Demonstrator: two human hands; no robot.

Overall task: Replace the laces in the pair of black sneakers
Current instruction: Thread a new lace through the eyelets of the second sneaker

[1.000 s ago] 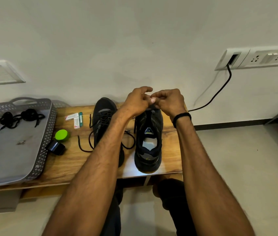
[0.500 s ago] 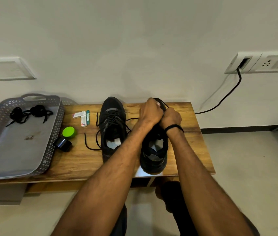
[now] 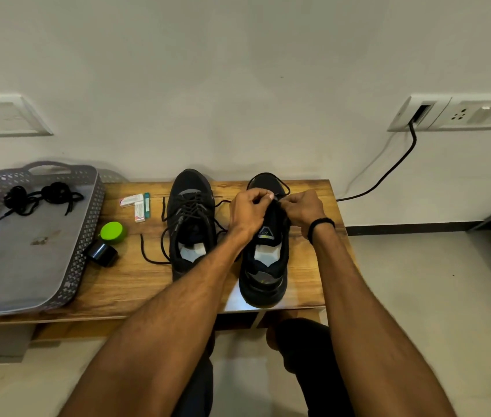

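Two black sneakers stand side by side on a wooden bench (image 3: 304, 266), toes toward the wall. The left sneaker (image 3: 191, 224) is laced, and its loose lace ends trail onto the wood. Over the tongue of the right sneaker (image 3: 265, 266) my left hand (image 3: 248, 213) and my right hand (image 3: 301, 210) meet, each pinching a black lace (image 3: 281, 185) that loops over the toe. Where the lace enters the eyelets is hidden by my fingers. A bundle of black laces (image 3: 39, 197) lies in the grey tray (image 3: 27, 266).
A green round lid (image 3: 112, 232) and a small black cylinder (image 3: 102, 252) sit beside the tray. Small white packets (image 3: 136, 204) lie behind them. A black cable (image 3: 388, 173) runs from a wall socket down behind the bench. A foot shows at the right edge.
My hands came down from above the right sneaker onto its tongue, then spread slightly apart with the lace. The camera tilted, so the bench sits lower in view.
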